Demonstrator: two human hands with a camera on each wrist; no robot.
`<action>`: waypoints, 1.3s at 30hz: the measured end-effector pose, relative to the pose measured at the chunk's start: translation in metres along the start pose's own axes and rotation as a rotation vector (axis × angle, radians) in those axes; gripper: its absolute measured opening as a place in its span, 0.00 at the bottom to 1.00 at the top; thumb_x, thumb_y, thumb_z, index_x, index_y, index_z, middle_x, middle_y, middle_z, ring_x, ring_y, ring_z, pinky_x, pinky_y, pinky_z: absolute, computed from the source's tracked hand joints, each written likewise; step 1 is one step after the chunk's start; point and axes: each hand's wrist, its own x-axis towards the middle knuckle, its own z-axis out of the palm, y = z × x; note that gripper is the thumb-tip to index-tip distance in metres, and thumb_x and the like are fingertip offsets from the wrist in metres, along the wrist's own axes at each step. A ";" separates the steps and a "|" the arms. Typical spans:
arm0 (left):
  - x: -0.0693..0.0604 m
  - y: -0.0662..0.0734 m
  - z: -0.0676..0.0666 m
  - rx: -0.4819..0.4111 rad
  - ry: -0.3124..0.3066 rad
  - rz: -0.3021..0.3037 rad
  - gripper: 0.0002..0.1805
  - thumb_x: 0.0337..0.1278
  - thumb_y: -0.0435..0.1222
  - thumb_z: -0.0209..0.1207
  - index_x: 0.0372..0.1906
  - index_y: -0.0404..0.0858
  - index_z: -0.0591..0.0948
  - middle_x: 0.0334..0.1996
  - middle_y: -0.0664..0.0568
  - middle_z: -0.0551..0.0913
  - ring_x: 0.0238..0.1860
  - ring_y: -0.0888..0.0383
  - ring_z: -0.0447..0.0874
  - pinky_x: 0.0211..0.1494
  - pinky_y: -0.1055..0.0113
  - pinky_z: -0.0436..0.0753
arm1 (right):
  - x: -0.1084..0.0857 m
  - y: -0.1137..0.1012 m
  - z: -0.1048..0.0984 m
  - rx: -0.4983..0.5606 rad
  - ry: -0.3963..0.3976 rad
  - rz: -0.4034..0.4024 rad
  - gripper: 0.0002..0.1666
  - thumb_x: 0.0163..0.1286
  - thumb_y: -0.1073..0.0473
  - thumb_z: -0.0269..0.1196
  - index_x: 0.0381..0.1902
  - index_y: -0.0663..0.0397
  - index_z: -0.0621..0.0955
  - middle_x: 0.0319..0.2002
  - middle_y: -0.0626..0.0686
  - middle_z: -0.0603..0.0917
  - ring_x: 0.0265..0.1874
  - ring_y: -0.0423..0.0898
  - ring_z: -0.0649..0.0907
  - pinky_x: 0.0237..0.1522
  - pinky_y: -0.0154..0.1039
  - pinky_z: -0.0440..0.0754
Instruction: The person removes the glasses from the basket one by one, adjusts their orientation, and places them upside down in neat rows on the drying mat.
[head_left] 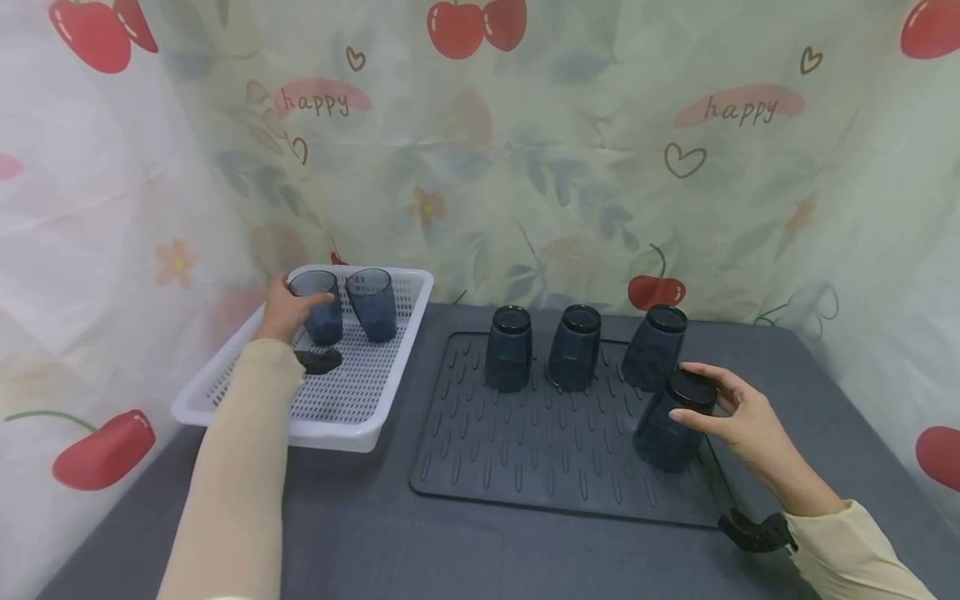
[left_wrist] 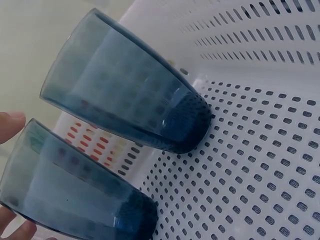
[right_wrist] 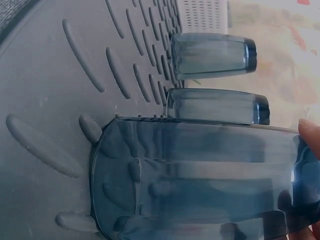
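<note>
At the left, my left hand (head_left: 288,310) holds a blue glass (head_left: 324,321) near its rim, in a white perforated basket (head_left: 352,433). That glass stands rim up, and the left wrist view shows fingertips (left_wrist: 20,231) at its side. Another blue glass (head_left: 372,307) is beside it, also rim up. On the right, my right hand (head_left: 738,412) grips an upside-down blue glass (head_left: 667,433) around its base, thumb on the near side. In the right wrist view this glass (right_wrist: 210,175) has its rim at the ridged dark mat (right_wrist: 45,100).
Three more upside-down glasses, the left one (head_left: 510,350), the middle one (head_left: 575,350) and the right one (head_left: 654,346), stand along the mat's back edge. Behind the grey table (head_left: 360,525) hangs a printed curtain (head_left: 487,167), which also flanks both sides.
</note>
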 end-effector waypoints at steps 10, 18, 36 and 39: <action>0.001 -0.005 0.004 0.068 -0.054 0.002 0.58 0.58 0.41 0.64 0.76 0.34 0.33 0.77 0.37 0.36 0.77 0.40 0.38 0.76 0.46 0.50 | -0.001 0.001 0.001 0.025 0.008 -0.012 0.41 0.62 0.50 0.68 0.71 0.40 0.65 0.72 0.57 0.60 0.60 0.28 0.69 0.45 0.19 0.75; 0.000 -0.007 0.004 0.074 -0.045 -0.012 0.58 0.57 0.39 0.64 0.76 0.35 0.34 0.77 0.37 0.37 0.77 0.40 0.40 0.76 0.46 0.50 | -0.001 0.000 0.002 0.024 0.013 -0.027 0.41 0.62 0.50 0.68 0.71 0.40 0.65 0.71 0.57 0.61 0.58 0.25 0.68 0.45 0.19 0.75; 0.001 -0.008 0.008 0.075 0.019 -0.042 0.54 0.56 0.35 0.64 0.76 0.37 0.39 0.76 0.38 0.45 0.75 0.40 0.50 0.75 0.49 0.58 | 0.000 0.003 0.002 0.038 0.020 -0.046 0.41 0.62 0.52 0.69 0.71 0.41 0.65 0.70 0.55 0.62 0.54 0.19 0.67 0.45 0.19 0.76; 0.001 -0.009 0.008 0.051 0.033 -0.046 0.52 0.56 0.34 0.64 0.76 0.36 0.41 0.76 0.39 0.47 0.75 0.42 0.50 0.75 0.51 0.57 | -0.001 0.003 0.002 0.042 0.021 -0.046 0.41 0.62 0.52 0.69 0.71 0.41 0.66 0.70 0.54 0.62 0.54 0.19 0.67 0.45 0.19 0.76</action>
